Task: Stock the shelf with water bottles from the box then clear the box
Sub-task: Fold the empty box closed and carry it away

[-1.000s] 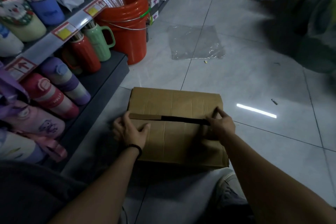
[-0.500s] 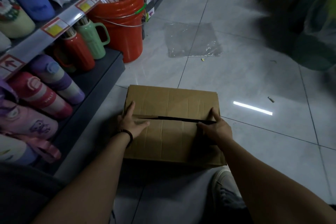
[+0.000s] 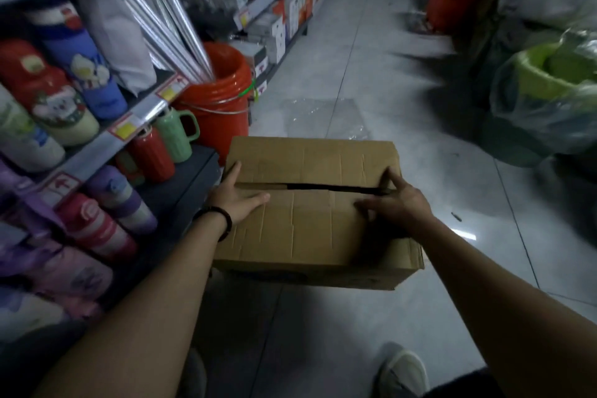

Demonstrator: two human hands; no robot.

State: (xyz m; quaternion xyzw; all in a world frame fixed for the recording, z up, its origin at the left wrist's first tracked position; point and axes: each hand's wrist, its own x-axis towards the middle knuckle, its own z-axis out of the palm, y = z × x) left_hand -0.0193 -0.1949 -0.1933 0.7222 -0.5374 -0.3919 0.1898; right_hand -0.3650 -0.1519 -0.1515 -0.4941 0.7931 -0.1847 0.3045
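Fingers straight, the left hand [image 3: 238, 200] presses the cardboard box [image 3: 310, 233] top at nine o'clock, the right hand [image 3: 399, 205] at three o'clock.

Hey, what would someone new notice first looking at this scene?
The brown cardboard box in the middle, its top flaps parted by a dark slit, with the left hand and right hand laid on it. Then the orange bucket just beyond its left corner, beside shelves of colourful bottles.
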